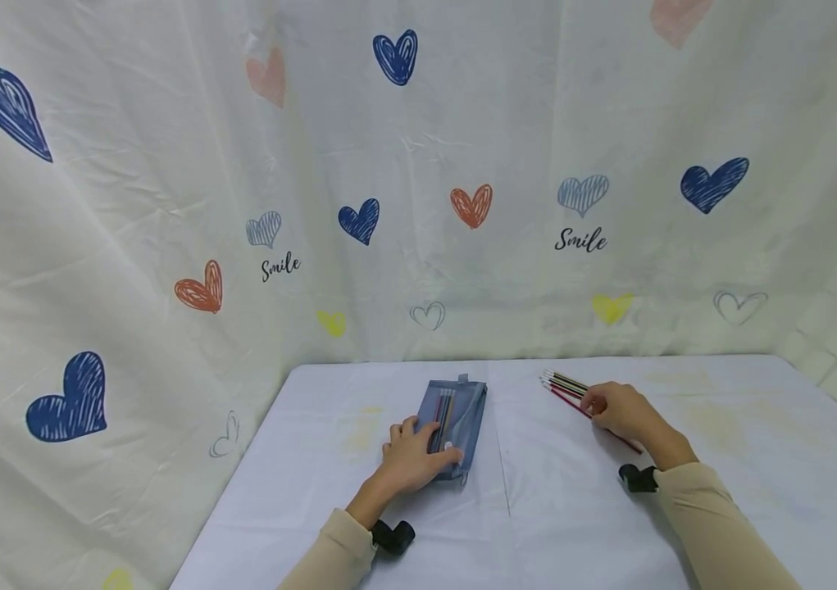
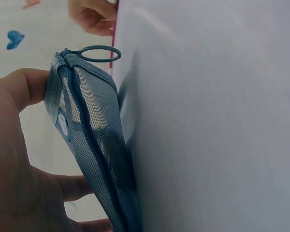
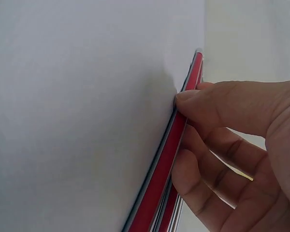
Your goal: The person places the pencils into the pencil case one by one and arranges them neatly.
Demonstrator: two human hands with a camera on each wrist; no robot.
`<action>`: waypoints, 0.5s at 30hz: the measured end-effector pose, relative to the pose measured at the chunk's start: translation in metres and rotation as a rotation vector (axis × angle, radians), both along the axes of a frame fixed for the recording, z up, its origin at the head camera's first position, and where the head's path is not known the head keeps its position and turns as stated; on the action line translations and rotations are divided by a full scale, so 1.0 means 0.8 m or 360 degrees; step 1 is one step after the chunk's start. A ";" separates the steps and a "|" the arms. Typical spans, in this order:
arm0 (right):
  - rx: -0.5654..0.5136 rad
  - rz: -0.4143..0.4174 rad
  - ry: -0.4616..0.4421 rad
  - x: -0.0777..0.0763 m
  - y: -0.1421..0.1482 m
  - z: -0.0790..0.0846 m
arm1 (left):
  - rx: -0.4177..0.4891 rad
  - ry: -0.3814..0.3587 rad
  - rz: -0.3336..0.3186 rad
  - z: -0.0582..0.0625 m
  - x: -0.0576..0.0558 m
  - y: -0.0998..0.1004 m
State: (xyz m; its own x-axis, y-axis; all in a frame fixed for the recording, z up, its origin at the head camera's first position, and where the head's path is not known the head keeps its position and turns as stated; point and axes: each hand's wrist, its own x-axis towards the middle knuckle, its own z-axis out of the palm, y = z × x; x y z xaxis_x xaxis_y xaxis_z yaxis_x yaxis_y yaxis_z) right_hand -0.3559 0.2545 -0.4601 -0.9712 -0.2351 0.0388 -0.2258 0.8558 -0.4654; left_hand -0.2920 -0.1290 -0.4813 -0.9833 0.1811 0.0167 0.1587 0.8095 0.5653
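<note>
A blue mesh pencil case with a zipper lies flat on the white table, several pencils showing through its top. My left hand rests spread over its near left part, thumb by the near right corner. The left wrist view shows the zipper edge and a blue pull ring close to that thumb. To the right, my right hand pinches striped pencils between thumb and fingers, red with dark stripes on the nearest. Their white ends point to the back left; the hand partly hides them.
A white cloth covers the table. Behind it hangs a pale curtain with printed hearts. Black wrist camera mounts sit at both cuffs, close above the tabletop.
</note>
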 end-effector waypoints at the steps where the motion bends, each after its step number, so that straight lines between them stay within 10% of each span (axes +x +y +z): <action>1: 0.0000 0.0001 -0.0005 0.000 0.000 0.000 | -0.0001 0.0000 0.0000 0.000 0.000 0.000; 15: 0.0033 -0.0024 -0.0070 0.006 -0.007 0.011 | -0.0002 0.0007 -0.0003 -0.003 -0.002 0.001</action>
State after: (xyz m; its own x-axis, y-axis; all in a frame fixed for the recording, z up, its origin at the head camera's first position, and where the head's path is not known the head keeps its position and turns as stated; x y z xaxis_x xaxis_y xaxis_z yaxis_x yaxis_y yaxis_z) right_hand -0.3513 0.2486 -0.4517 -0.9753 -0.2209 -0.0090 -0.1925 0.8685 -0.4568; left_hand -0.2933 -0.1285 -0.4837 -0.9829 0.1828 0.0208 0.1626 0.8101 0.5633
